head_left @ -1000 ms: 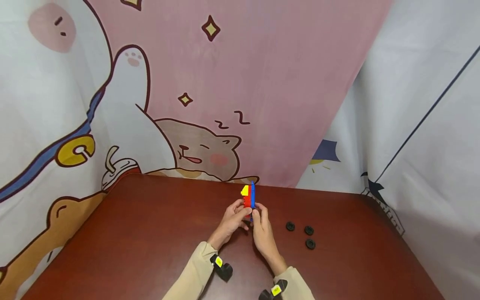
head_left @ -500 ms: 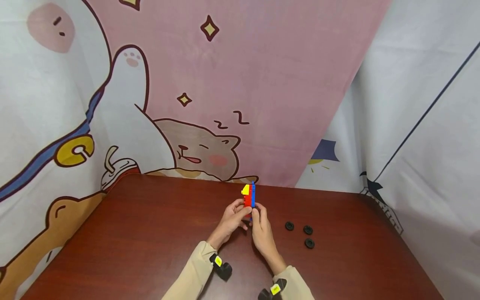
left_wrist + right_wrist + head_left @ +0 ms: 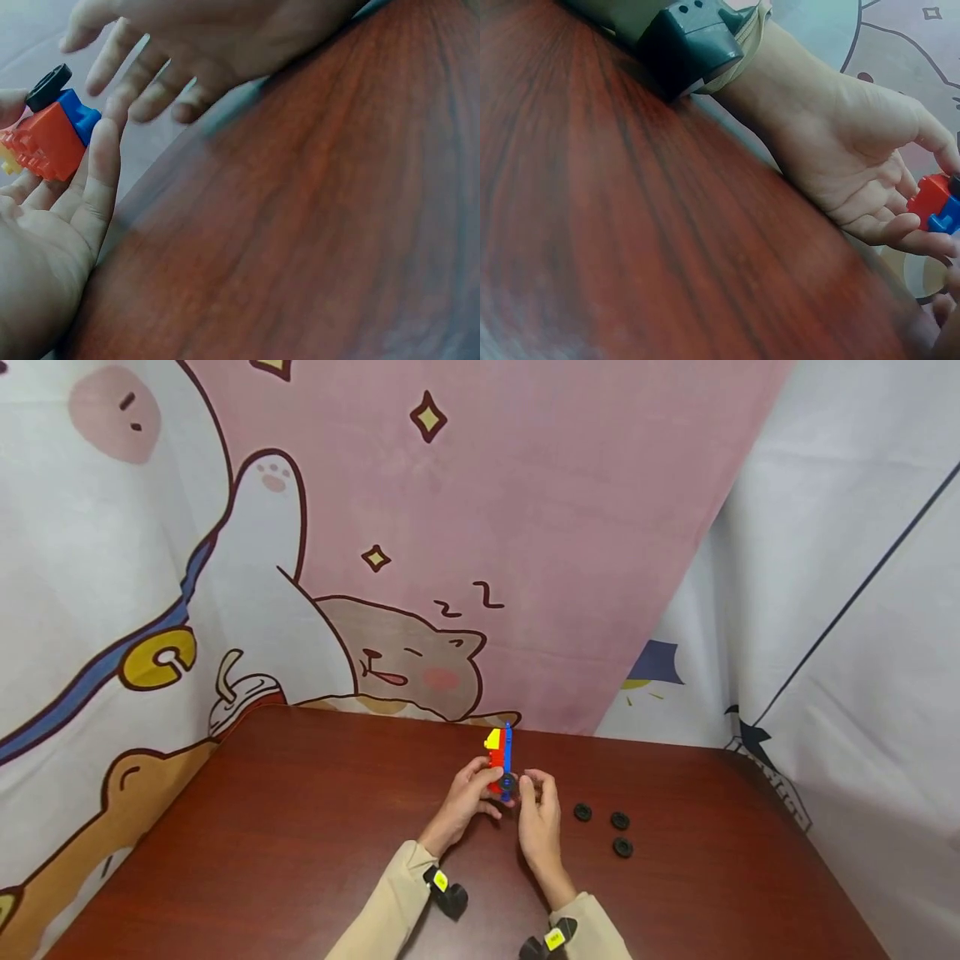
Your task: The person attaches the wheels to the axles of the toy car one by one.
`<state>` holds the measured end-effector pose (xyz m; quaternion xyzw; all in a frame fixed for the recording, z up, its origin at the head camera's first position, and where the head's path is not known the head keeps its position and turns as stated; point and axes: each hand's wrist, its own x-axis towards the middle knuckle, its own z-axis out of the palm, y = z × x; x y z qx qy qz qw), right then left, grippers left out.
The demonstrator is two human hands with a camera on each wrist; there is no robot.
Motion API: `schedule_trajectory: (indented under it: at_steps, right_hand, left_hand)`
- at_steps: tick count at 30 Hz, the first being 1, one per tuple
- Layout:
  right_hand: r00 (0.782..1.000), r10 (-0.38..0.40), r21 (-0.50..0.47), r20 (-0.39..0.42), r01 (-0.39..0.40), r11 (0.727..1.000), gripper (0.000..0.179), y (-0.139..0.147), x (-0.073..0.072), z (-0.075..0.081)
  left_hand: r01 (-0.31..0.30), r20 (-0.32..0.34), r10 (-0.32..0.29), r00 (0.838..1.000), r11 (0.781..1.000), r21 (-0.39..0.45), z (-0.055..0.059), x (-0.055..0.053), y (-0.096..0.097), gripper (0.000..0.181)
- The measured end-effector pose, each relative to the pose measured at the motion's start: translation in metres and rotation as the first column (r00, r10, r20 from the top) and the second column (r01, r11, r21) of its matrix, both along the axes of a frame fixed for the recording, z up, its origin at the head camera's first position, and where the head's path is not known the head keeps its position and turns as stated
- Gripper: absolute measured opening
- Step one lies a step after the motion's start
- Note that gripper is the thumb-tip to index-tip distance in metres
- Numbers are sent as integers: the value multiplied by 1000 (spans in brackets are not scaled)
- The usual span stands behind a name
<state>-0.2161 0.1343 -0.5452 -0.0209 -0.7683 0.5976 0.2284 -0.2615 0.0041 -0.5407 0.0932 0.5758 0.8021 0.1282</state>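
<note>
My left hand (image 3: 457, 800) holds up a toy vehicle (image 3: 497, 758) made of red, blue and yellow building bricks, thumb on one side and fingers beneath. A black toy wheel (image 3: 507, 783) sits against its blue side near the lower end. In the left wrist view the wheel (image 3: 49, 88) shows beside the blue brick, close to the left thumb tip. Just to the right, my right hand (image 3: 542, 827) is apart from the toy, fingers loosely bent with nothing between them. Only a blurred bit of the right hand (image 3: 951, 292) enters the right wrist view.
Three loose black wheels lie on the brown table (image 3: 315, 827) to the right: one wheel (image 3: 582, 812) nearest the hands, a second wheel (image 3: 619, 821) and a third wheel (image 3: 622, 847) beyond. A cartoon-printed cloth (image 3: 570, 568) hangs behind the table.
My right hand has let go of the toy vehicle and drawn back to the right, uncovering the black wheel on its side. The left hand keeps its hold.
</note>
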Motion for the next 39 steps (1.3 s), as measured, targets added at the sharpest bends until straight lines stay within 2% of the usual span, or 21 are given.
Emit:
schedule_trajectory:
  at_steps: [3, 8, 11, 15, 17, 21, 23, 25, 28, 31, 35, 39]
  right_hand:
    - [996, -57, 38, -74, 60, 997, 26, 3, 10, 7]
    - [986, -65, 103, -152, 81, 991, 22, 20, 26, 24]
    - [978, -68, 122, -199, 94, 988, 18, 39, 25, 15]
    - [958, -102, 162, -268, 150, 975, 13, 72, 23, 0]
    - [951, -135, 185, -280, 192, 964, 13, 89, 24, -3]
    - [942, -254, 248, -221, 306, 919, 14, 123, 32, -4]
    - [935, -322, 306, -146, 352, 884, 15, 135, 37, -4]
    - [929, -367, 351, -53, 362, 864, 17, 144, 43, -4]
    - [921, -382, 410, 75, 320, 854, 23, 150, 49, -2]
    - [918, -364, 447, 157, 263, 855, 24, 152, 51, 0]
    - [916, -339, 499, 215, 196, 844, 20, 152, 51, 2]
    - [924, -304, 543, 232, 137, 829, 22, 149, 48, 3]
  left_hand:
    - [26, 7, -26, 1000, 1000, -3, -2, 1, -1, 29]
    - [32, -16, -33, 999, 999, -5, -2, 0, -3, 33]
    - [33, -16, -33, 999, 999, -7, 0, -2, -3, 34]
    - [40, -7, -40, 999, 999, -3, 1, -3, -4, 36]
    - [34, -1, -34, 999, 999, 3, 1, -2, -4, 37]
    - [27, 12, -27, 1000, 1000, 8, 0, 0, -6, 35]
    - [26, 15, -26, 1000, 1000, 6, 0, 1, -6, 34]
    - [24, 19, -24, 1000, 1000, 8, 0, 1, -5, 33]
    - [30, 14, -30, 999, 1000, 6, -1, 0, -2, 34]
    - [46, 4, -46, 999, 999, 1, -1, 0, 1, 36]
    - [41, 2, -41, 999, 999, -1, -1, 0, 1, 35]
    - [33, 3, -33, 999, 999, 2, -1, -2, -2, 37]
